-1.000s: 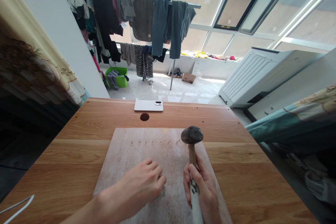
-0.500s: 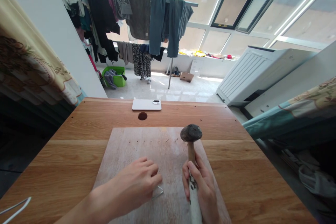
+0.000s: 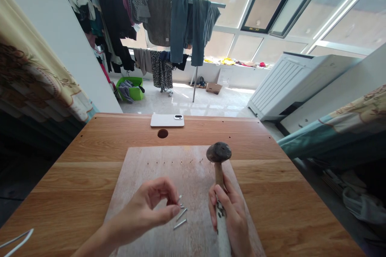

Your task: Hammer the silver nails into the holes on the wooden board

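Note:
My left hand (image 3: 155, 204) is over the wooden board (image 3: 120, 192), thumb and index finger closed in a pinch on a nail (image 3: 180, 198), mostly hidden by the fingertips. Just beside these fingers, several loose silver nails (image 3: 181, 214) lie on the board. My right hand (image 3: 230, 213) is wrapped round the handle of a hammer (image 3: 219, 152), held upright with its dark head above the board's far right part. Along the board's far side runs a row of small dark marks or nails (image 3: 164, 163); toward the right, a few nails (image 3: 201, 160) stick up at a slant.
The board lies on a wooden table (image 3: 271, 192). A white phone (image 3: 164, 120) rests near the far edge, behind a round hole (image 3: 163, 133). A white cable (image 3: 18, 239) shows at the lower left. Beyond are a laundry rack (image 3: 195, 84) and a green basket (image 3: 137, 94).
My left hand has turned and lifted from the loose nails, uncovering them, its thumb and index finger now pinched on one nail. My right hand and the hammer stay nearly still.

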`<move>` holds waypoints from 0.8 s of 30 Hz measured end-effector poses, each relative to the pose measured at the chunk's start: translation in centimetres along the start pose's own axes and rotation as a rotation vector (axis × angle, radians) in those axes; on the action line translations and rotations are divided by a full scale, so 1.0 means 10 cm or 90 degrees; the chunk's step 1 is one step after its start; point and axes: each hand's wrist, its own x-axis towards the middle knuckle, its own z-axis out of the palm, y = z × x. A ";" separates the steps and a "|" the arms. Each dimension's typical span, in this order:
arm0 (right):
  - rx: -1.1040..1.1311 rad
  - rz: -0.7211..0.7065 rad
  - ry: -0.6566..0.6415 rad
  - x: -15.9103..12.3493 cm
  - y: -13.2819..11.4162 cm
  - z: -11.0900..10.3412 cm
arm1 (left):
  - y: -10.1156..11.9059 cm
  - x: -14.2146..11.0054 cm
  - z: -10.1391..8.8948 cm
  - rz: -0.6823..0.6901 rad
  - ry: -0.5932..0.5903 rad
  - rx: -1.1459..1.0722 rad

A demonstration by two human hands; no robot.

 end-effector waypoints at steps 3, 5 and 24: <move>0.001 -0.004 0.007 0.00 0.01 0.00 | -0.06 0.04 0.00 -0.054 0.053 -0.149; 0.006 -0.004 0.004 0.00 0.03 -0.01 | -0.07 0.08 -0.02 -0.084 0.083 -0.191; 0.017 -0.006 -0.009 0.02 0.06 -0.02 | -0.23 0.30 -0.20 -0.109 0.202 -0.126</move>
